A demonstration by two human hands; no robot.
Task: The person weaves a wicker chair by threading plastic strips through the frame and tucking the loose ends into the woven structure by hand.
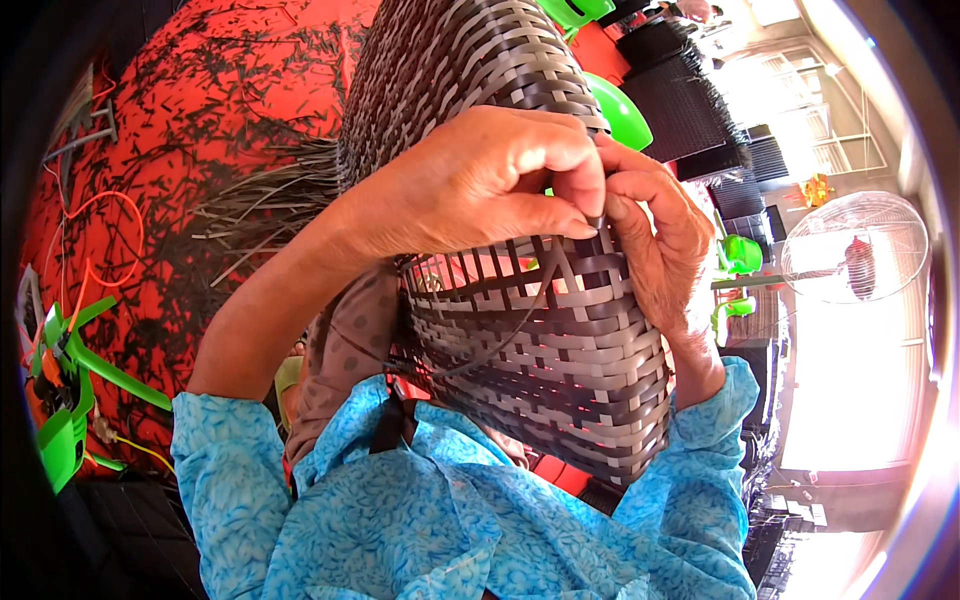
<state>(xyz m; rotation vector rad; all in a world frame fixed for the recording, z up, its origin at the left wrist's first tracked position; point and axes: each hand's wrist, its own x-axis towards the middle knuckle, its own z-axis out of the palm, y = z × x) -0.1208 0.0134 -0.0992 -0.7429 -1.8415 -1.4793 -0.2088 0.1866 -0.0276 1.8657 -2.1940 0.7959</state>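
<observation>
A large woven basket [540,370] of flat dark brown and grey plastic strips leans across my lap and rises away from me. My left hand [510,180] is closed over its upper edge, thumb and forefinger pinching a dark flat strip [596,222]. Close against those fingertips, my right hand [662,230] curls round the right edge of the weave, its thumb and fingers pressed at the same spot. Below, the weave has open gaps, and a loose thin strip [490,357] curves down across it. Part of the edge is hidden under my fingers.
Long strip ends [270,200] fan out left of the basket over a red floor [240,50] littered with dark scraps. A green plastic chair [90,370] and an orange cord [135,225] lie at left. Stacked dark woven pieces [690,110] and a standing fan [855,250] are at right.
</observation>
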